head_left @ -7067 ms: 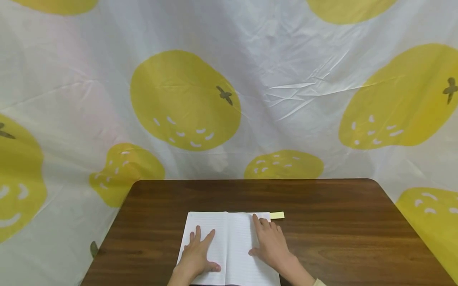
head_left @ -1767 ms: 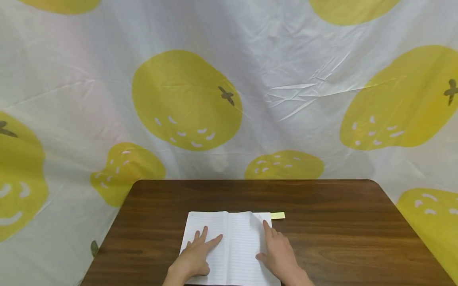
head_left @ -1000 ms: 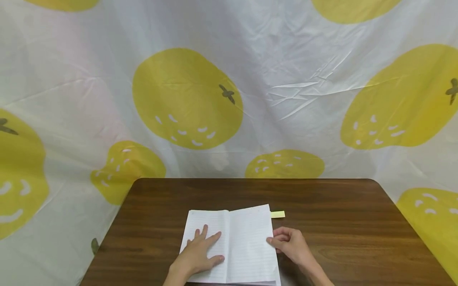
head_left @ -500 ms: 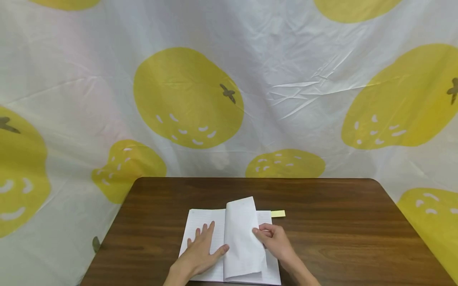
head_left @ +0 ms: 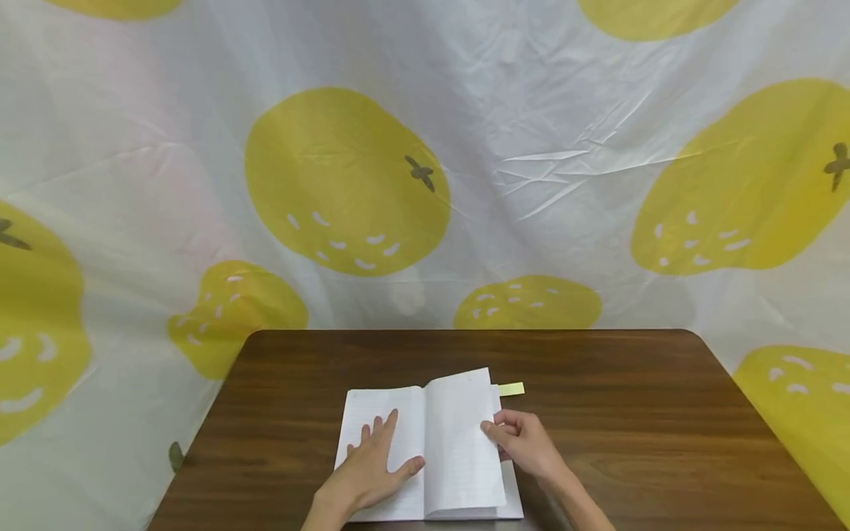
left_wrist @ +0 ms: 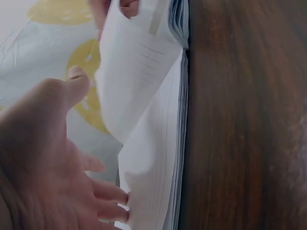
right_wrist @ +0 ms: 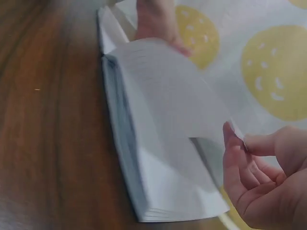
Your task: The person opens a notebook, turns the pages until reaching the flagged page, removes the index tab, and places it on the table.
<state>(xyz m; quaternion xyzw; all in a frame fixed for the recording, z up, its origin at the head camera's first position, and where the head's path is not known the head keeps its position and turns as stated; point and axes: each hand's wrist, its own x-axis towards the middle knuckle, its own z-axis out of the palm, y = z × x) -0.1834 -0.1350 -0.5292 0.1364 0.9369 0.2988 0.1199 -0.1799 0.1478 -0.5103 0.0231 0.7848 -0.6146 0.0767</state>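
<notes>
The right hand (head_left: 529, 444) pinches the outer edge of one page (head_left: 465, 442) between thumb and curled fingers, holding that sheet up off the leaves below so it bows. Across from it the left hand (head_left: 369, 470) has hold of nothing: its fingers are spread and fairly straight over the left side of the book, fingertips at the paper, thumb pointing toward the fold and lifted clear of the sheet.

The notebook (head_left: 358, 413) lies open at the near edge of the table, between the two hands, its pages white and ruled. The raised page's far corner stands higher than the rest of the book. A yellow tab (head_left: 511, 389) sticks out to the right near the far right corner. Around it runs the dark wood-grain table (head_left: 637, 442), and behind that hangs a pale, creased cloth (head_left: 524, 133) printed with big yellow fruit.
</notes>
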